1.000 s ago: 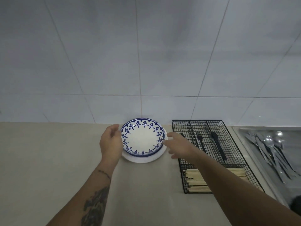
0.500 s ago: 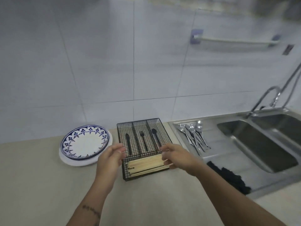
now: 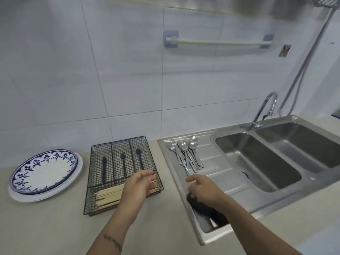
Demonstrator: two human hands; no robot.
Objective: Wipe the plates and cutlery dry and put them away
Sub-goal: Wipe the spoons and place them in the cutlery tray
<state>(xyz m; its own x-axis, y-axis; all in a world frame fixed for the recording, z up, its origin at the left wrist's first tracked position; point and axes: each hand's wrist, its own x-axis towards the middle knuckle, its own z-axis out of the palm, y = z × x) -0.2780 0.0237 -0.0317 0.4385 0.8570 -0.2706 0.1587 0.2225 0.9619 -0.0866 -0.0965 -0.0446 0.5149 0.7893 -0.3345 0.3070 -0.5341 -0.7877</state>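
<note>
Cutlery point(image 3: 185, 155) lies heaped on the sink's drainboard point(image 3: 217, 162); right hand point(image 3: 204, 190) grips a dark cloth point(image 3: 206, 208) just below it (left hand point(image 3: 137, 186) hovers, fingers loose, over the wire tray point(image 3: 95, 181)).

Two stacked plates point(image 3: 44, 172); three black utensils point(image 3: 122, 165) (knife, fork, spoon); two sink basins point(image 3: 257, 161); one faucet point(image 3: 265, 109).

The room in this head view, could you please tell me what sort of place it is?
Most likely a home kitchen: a stainless steel double sink with a curved tap, loose metal cutlery on its drainboard, and a black wire cutlery tray.
</note>
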